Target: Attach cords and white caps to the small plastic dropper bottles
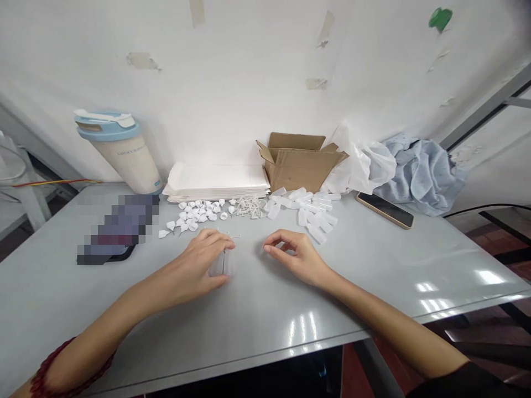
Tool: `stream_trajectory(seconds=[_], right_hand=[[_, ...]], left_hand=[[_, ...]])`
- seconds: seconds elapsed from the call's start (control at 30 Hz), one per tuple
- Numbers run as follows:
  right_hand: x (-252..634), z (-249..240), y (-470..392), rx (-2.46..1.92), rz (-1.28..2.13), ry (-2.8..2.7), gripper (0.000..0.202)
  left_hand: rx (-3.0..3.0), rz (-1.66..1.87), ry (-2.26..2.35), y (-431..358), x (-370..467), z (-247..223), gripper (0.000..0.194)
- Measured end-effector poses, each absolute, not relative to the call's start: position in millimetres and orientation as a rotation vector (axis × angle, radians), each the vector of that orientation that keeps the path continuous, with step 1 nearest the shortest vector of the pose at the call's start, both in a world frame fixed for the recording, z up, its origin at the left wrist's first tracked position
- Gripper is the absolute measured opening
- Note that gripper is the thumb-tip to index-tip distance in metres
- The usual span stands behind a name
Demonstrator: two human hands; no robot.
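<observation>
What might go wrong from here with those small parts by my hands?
The left hand spans the clear pieces and sits close to the white caps; a careless move might scatter them. The cords lie in a loose heap, so pulling one could drag others along. The right hand has its fingertips nearly together; anything tiny pinched there, which I can't make out, could drop unnoticed.

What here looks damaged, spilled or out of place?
Mostly the wall: torn tape scraps cling to it, and a green patch stands out at upper right. The cup looks tilted, though that may just be the camera's view. I see no spill on the table.
</observation>
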State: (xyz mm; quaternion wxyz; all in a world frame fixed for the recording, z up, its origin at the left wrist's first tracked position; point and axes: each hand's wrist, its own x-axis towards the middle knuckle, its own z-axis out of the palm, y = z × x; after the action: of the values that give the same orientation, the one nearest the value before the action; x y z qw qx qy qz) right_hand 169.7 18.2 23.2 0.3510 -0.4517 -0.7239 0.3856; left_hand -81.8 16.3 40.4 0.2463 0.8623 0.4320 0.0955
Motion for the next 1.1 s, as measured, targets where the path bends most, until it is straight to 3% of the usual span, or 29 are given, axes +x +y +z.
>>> stream_trajectory(seconds=[0.13,0.4,0.77,1.1], right_hand=[[176,26,22,-1.150,0.877,-1.916,0.010],[198,24,44,-1.109,0.426,-2.002,0.009],[216,11,63,-1.320,0.099,-2.171,0.018],[199,17,83,-1.384,-0.251,-2.417,0.033]], left_hand=[[2.266,0.337,1.251,18,-79,43,0.048],[2.226,0.548,1.449,34,-73,37,0.043],[2.703,0.577,1.211,91,-25,50,0.036],[2.990,0.314,1.240,133,10,37,0.030]])
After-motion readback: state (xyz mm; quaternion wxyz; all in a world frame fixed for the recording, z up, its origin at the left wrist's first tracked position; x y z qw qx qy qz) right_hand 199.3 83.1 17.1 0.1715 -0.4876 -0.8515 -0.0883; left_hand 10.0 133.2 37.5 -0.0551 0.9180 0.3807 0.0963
